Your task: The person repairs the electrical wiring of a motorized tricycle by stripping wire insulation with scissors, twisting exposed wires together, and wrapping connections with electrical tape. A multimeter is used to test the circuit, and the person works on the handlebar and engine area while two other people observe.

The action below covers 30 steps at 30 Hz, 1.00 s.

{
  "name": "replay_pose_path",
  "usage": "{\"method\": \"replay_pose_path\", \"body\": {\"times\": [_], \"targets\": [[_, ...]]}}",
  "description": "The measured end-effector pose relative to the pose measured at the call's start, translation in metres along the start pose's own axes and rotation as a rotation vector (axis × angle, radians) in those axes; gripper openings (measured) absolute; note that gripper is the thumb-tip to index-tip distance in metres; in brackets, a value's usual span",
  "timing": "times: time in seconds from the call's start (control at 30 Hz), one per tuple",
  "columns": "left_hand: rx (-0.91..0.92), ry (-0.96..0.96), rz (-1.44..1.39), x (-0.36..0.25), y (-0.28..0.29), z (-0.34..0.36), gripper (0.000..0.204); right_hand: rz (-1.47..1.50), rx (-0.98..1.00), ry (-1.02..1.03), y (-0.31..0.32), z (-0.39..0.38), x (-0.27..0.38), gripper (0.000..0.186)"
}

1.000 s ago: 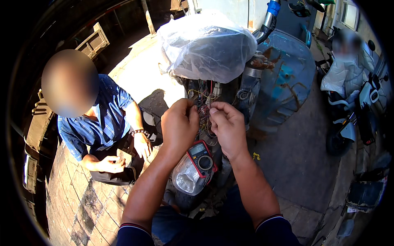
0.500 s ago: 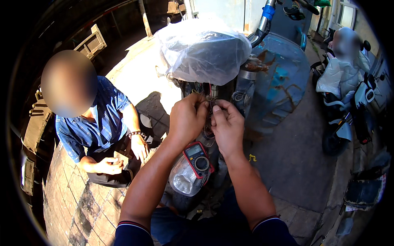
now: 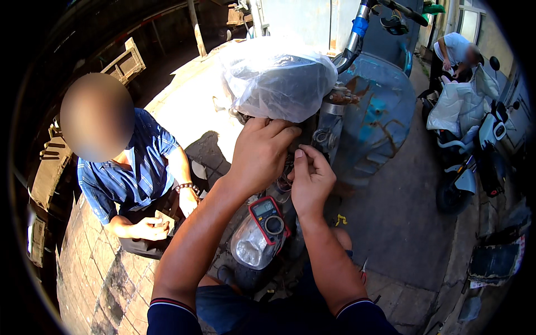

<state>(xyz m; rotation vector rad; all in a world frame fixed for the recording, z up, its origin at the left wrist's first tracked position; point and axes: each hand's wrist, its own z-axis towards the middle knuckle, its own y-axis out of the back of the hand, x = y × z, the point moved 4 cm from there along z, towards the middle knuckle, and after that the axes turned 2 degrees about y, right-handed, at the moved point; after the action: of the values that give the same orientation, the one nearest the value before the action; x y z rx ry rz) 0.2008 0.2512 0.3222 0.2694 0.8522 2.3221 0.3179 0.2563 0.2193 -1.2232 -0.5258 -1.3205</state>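
Note:
My left hand (image 3: 263,148) reaches in just below a plastic-wrapped dark part (image 3: 285,78) of a vehicle front. Its fingers are curled, and the tips are lost behind the hand and in shadow. Lower and to the right, my right hand (image 3: 311,177) is closed in a pinch, thumb against forefinger; whatever it grips is too small to make out. A tangle of thin wires (image 3: 285,183) hangs between my hands. Below them a red digital multimeter (image 3: 269,219), its display lit, lies on a clear-plastic-covered rounded part (image 3: 250,245).
At left a person in a blue checked shirt (image 3: 139,162) sits close, holding a small flat piece. A rusty blue metal panel (image 3: 377,111) stands on the right beside a metal tube (image 3: 357,33). Farther right are a scooter (image 3: 469,139) and another person (image 3: 458,50). A yellow scrap (image 3: 341,220) lies on the ground.
My left hand has moved up under the plastic wrap, away from my right hand. The right hand has shifted slightly down, still pinched. The far person at right now bends forward.

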Motion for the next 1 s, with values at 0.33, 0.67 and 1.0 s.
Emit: {"method": "replay_pose_path", "body": {"times": [0.33, 0.67, 1.0], "targets": [[0.24, 0.022, -0.02, 0.024, -0.001, 0.019, 0.019, 0.455, -0.134, -0.274, -0.011, 0.001, 0.003, 0.016], [0.227, 0.139, -0.104, 0.025, 0.0, 0.017, 0.019, 0.595, -0.018, -0.345, -0.035, 0.019, 0.0, 0.02], [0.16, 0.238, 0.086, 0.03, -0.009, 0.012, 0.018, 0.386, -0.008, -0.256, -0.026, 0.004, 0.002, 0.031]]}}
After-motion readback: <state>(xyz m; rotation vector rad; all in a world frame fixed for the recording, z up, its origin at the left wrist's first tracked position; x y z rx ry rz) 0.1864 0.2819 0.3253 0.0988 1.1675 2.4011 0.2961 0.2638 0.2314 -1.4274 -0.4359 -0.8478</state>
